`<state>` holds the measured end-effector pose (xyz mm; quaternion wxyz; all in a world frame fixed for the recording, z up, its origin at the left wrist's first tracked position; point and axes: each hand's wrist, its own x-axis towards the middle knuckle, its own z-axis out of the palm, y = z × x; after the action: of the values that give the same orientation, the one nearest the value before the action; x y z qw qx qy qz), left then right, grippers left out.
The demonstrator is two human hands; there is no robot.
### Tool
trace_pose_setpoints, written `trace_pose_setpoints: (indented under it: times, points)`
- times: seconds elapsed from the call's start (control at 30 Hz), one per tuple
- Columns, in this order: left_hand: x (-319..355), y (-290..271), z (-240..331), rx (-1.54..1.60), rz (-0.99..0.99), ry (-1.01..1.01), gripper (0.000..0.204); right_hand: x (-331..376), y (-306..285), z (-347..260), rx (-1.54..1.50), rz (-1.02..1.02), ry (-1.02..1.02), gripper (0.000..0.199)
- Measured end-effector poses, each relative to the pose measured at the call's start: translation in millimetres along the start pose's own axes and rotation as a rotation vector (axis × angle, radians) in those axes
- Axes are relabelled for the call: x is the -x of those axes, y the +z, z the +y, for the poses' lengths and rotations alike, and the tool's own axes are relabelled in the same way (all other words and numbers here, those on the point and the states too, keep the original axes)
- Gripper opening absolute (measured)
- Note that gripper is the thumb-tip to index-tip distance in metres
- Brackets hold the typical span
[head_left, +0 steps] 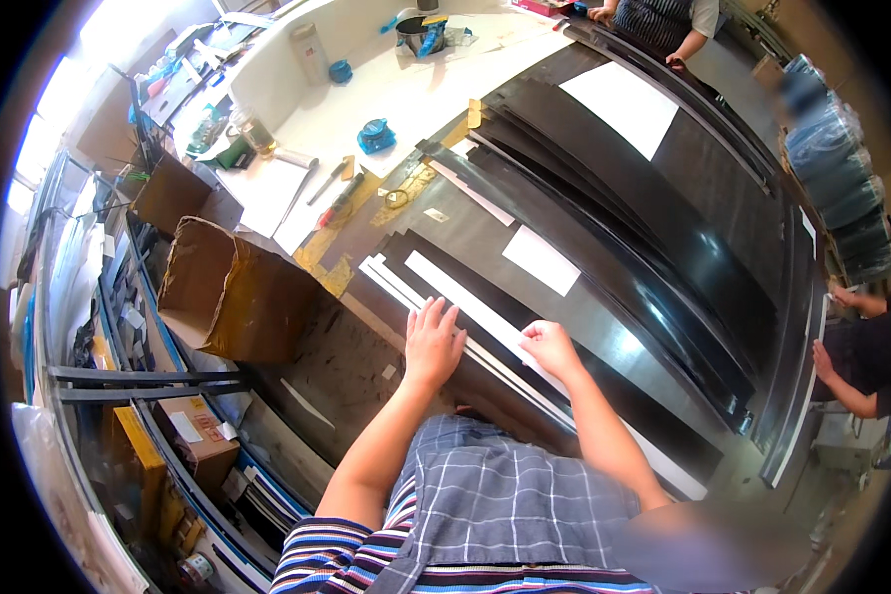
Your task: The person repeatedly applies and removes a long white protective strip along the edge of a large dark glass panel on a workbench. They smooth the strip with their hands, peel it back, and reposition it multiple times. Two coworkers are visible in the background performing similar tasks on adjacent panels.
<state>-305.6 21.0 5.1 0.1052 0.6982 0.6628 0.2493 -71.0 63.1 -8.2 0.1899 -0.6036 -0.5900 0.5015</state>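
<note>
My left hand [434, 342] rests with fingers stretched out on a narrow white strip [390, 283] along the near edge of the table. Its palm is down and it grips nothing. Just to the right, my right hand [552, 348] has thumb and fingertips pinched together at the edge of a second, longer white strip [462, 297]. That strip runs slanting from upper left to lower right, partly under my right forearm. Dark flat strips [653, 411] lie beside and beneath the white ones.
Stacked long black panels [604, 188] and white sheets [542, 260] cover the table. Tape rolls [376, 136] and a red-handled tool [342, 198] lie at far left. A cardboard box [233, 287] stands left. Co-workers' hands [830, 366] touch panels at the right and far edges.
</note>
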Motion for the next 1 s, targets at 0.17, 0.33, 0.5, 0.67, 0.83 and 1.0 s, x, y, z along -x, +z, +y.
trace_pose_setpoints:
  times: [0.17, 0.33, 0.5, 0.67, 0.83, 1.0]
  points:
    - [1.0, -2.0, -1.9, 0.128, 0.034, -0.026, 0.055, -13.6, 22.2, -11.8, -0.045, 0.007, -0.017, 0.019]
    - [-0.7, -6.9, -4.7, 0.186, 0.056, -0.044, 0.053, -16.7, 29.2, -16.8, 0.021, -0.023, -0.011, 0.015]
    - [-14.4, -10.6, -17.5, 0.116, 0.107, -0.072, 0.049, -14.3, 30.9, -14.8, -0.028, -0.019, 0.011, 0.015]
    - [-24.4, -10.1, -28.0, 0.028, 0.119, -0.043, 0.049, -16.9, 31.2, -3.9, -0.1, -0.039, -0.001, 0.014]
    - [-25.7, -10.6, -31.5, 0.005, 0.118, -0.039, 0.049, -14.7, 30.0, -8.3, -0.06, -0.018, 0.023, 0.019]
    - [-31.9, -14.3, -39.2, -0.024, 0.115, -0.058, 0.046, -14.0, 31.8, -11.2, -0.013, 0.005, 0.037, 0.019]
